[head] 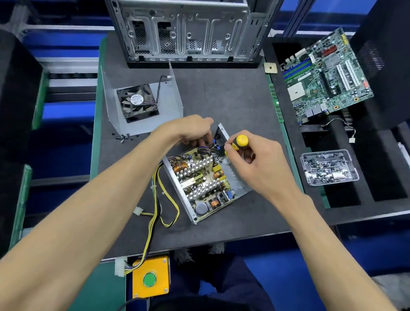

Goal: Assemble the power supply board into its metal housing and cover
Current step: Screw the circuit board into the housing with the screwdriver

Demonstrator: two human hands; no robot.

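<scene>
A: Location of power supply board (202, 179)?
B: Seated inside open metal housing (239, 177), near centre of dark work mat (231, 100). Coils, heat sinks and capacitors facing up. Yellow and black cable bundle (159, 207) leaving housing on left side, trailing off mat's near edge.

A: Right hand (253, 161)?
B: Fingers curled round yellow-and-black screwdriver (238, 142), thumb and forefinger pinching handle. Tip angled down toward far right corner of housing; exact contact point hidden.

A: Left hand (192, 129)?
B: Resting at far end of housing, beside upright end wall. Fingers bent downward toward wires at board edge; cannot tell whether pinching anything.

A: Cover (145, 120)?
B: Bent metal sheet lying on mat behind left hand, fan (137, 102) mounted on it. Loose screws (125, 137) scattered just beside near left corner.

A: Remaining items?
B: Empty computer chassis (185, 25) at far edge of mat. Motherboard (324, 76) to right. Clear tray of small parts (329, 167) near right forearm. Yellow box with green button (150, 277) below mat.
</scene>
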